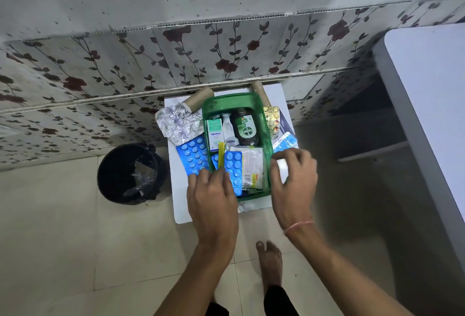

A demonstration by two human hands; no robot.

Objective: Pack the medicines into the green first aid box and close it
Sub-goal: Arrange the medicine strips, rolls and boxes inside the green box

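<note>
A: Grip check: right hand [293, 177] is curled around a small white item [282, 168] at the box's right rim; left hand [214, 190] is spread loose, fingertips on the blue strip [232, 172] inside.

B: Box?

A: Green first aid box [267, 144], centre frame on the white tabletop [182, 205], open, crowded. No lid visible.

B: Risk?

A: Strips stacked proud could block closing. Silver strip [178, 124] and blue strip outside [192, 156], left, could get missed.

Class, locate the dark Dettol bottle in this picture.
In the head view, the Dettol bottle lies inside the green first aid box, toward its far right, beside the white Optibex carton.
</note>
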